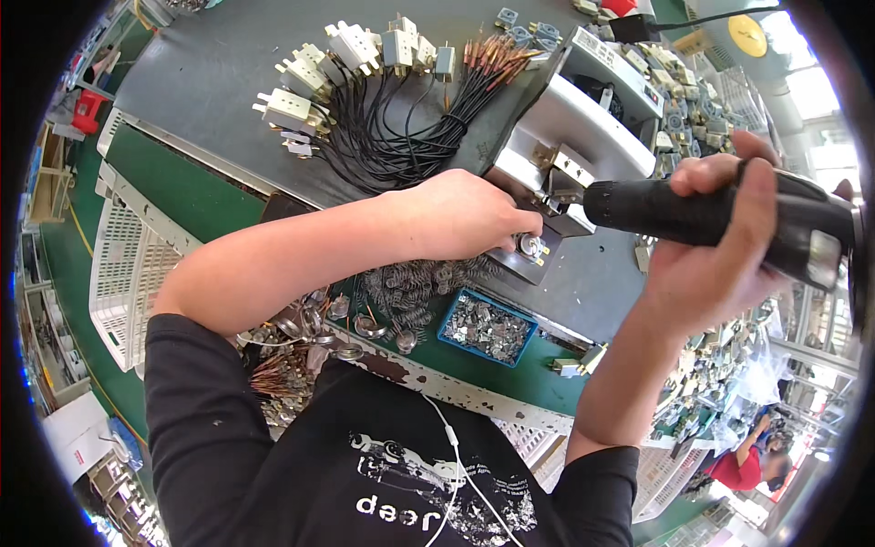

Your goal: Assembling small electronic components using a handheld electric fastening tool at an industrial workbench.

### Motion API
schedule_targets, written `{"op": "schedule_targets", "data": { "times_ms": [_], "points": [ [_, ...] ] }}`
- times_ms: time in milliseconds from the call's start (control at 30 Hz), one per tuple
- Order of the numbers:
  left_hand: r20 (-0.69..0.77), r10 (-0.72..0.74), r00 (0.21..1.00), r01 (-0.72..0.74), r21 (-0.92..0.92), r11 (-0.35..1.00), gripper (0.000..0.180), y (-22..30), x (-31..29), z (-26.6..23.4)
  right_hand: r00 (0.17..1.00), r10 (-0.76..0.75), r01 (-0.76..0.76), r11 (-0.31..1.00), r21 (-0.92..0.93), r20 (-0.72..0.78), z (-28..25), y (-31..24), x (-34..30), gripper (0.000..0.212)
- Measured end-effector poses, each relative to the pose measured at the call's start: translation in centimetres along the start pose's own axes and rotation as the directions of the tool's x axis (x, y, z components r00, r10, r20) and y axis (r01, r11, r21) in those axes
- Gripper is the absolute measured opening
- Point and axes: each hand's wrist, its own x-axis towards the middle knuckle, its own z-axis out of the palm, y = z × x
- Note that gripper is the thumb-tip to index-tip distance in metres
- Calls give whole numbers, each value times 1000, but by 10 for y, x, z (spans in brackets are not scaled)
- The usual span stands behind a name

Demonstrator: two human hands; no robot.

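My left hand (460,217) reaches across to the metal fixture (583,123), its fingers pinched on a small round metal part with brass-coloured prongs (530,247) at the fixture's front edge. My right hand (697,273) is wrapped round a black power screwdriver (652,205). The tool lies nearly level, its front end pointing left at the fixture. A small off-white block (572,166) sits in the fixture, just beyond the tool's front end. What the tool's tip touches, if anything, I cannot make out.
A bundle of black cables (415,137) with off-white plug blocks lies on the grey table (200,82). Close to me are a pile of springs (415,287) and a blue tray (488,330) of small metal pieces. Many plug blocks (679,91) lie at right. A person in red (738,467) is farther off.
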Motion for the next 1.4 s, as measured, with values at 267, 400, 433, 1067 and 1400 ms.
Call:
{"op": "schedule_targets", "data": {
  "times_ms": [267, 400, 433, 1067, 1400],
  "points": [
    [-45, 9, 999, -12, -62, 998, 30, -2, -4, 3, 999, -5, 4, 1000, -20, -48, 2, 23, -7, 72],
    [-13, 8, 1000, -9, -41, 999, 32, -3, -1, 4, 1000, 9, -8, 999, -31, 26, 1, 27, -10, 75],
    [4, 10, 1000, -10, -33, 999, 32, -3, 0, 3, 999, 12, -11, 999, -30, 30, 0, 25, -10, 75],
    [15, -4, 1000, 4, -24, 1000, 34, -2, 1, 4, 1000, -8, 7, 997, -79, -9, 4, 26, -10, 73],
    [-47, 47, 998, -48, -24, 999, 31, -4, 0, 5, 993, 52, -69, 983, -171, -104, 19, 22, -7, 72]
  ]
}}
